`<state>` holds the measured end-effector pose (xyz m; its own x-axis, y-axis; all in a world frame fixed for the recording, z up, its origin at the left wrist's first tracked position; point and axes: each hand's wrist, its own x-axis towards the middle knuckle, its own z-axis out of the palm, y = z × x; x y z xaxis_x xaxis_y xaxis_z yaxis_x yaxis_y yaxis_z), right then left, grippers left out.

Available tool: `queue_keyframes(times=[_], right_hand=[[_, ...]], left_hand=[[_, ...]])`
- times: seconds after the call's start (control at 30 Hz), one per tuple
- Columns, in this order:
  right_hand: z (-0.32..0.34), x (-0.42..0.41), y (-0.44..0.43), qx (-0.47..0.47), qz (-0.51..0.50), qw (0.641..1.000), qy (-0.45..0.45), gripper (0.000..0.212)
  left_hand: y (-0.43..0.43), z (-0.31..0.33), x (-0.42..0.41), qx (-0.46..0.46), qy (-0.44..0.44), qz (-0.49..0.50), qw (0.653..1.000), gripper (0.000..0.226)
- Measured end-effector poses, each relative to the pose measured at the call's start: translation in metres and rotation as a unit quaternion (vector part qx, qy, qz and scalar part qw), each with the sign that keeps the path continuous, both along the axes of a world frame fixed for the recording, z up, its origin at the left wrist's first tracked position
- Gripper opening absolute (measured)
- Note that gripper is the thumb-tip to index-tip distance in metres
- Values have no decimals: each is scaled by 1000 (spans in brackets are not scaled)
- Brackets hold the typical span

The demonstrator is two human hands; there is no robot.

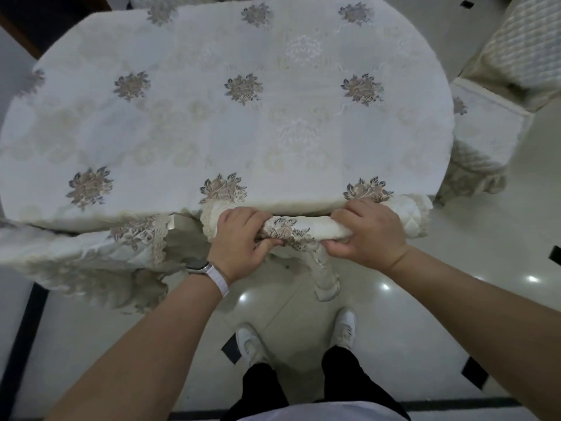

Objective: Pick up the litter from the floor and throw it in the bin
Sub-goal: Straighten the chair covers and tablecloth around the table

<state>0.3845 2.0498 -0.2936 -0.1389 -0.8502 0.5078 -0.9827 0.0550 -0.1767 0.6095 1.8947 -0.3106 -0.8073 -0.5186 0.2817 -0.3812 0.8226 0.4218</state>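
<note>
A wide oval counter [183,237] fills the view, draped in a pale tablecloth [273,132] embroidered with flower clusters. Glossy pale floor [425,299] with small black inlays surrounds it. A chair [485,141] under a quilted cover stands just beside the counter's right edge. Along the near edge the tablecloth's lace hem [312,227] is gathered into a roll and lifted. The left hand [239,238] grips the roll's left part with its fingers curled round it, and the right hand [368,235] clasps the right part the same way. A white-strapped watch [209,270] sits on the left wrist. White shoes [252,344] stand below. The view does not show where the litter and bin lie.
</note>
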Motion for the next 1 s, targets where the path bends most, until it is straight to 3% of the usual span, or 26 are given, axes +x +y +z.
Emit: queue_keyframes(times=[1.0], right_hand=[[-4, 37, -35, -5, 16, 999, -34, 36]], left_hand=[[-37, 6, 43, -4, -6, -13, 1000, 47]])
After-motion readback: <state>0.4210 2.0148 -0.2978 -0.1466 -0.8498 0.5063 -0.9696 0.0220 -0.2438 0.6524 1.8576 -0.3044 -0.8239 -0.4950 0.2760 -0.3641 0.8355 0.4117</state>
